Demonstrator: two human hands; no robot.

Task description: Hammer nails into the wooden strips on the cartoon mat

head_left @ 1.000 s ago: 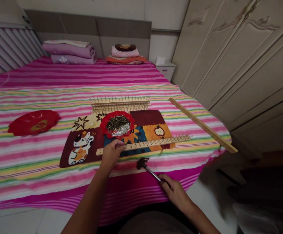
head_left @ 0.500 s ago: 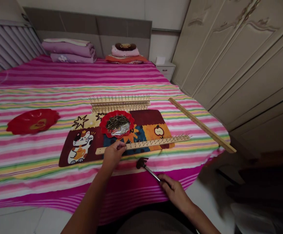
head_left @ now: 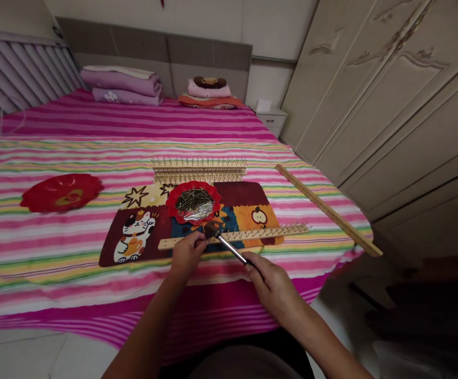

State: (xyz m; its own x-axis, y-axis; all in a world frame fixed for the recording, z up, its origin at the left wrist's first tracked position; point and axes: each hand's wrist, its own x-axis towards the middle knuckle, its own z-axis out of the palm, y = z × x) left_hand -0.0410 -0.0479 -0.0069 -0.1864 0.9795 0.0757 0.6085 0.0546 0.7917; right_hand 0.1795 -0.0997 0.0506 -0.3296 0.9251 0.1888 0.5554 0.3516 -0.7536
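My right hand (head_left: 275,282) is wrapped round the dark grip of a claw hammer (head_left: 232,249). Its head is over a light wooden strip (head_left: 252,234), close to my left fingertips. From the strip's middle to its right end stands a row of nails. My left hand (head_left: 190,252) is closed in a pinch at the strip; what the fingertips hold is hidden. Just beyond, a red scalloped dish (head_left: 172,207) holds a heap of loose nails (head_left: 195,203). Strip and dish lie on a patterned mat (head_left: 112,237) with a cat picture.
Behind the mat are more wooden strips (head_left: 199,170) bristling with nails. A second red dish (head_left: 61,192) lies at left, and a long wooden slat (head_left: 327,209) at right near the bed's edge. Folded bedding (head_left: 122,87) is stacked by the headboard. A wardrobe (head_left: 370,100) stands at right.
The hammer has come up and left, from below the strip to over it beside my left fingers. My left hand keeps its pinch at the strip. The view has shifted slightly.
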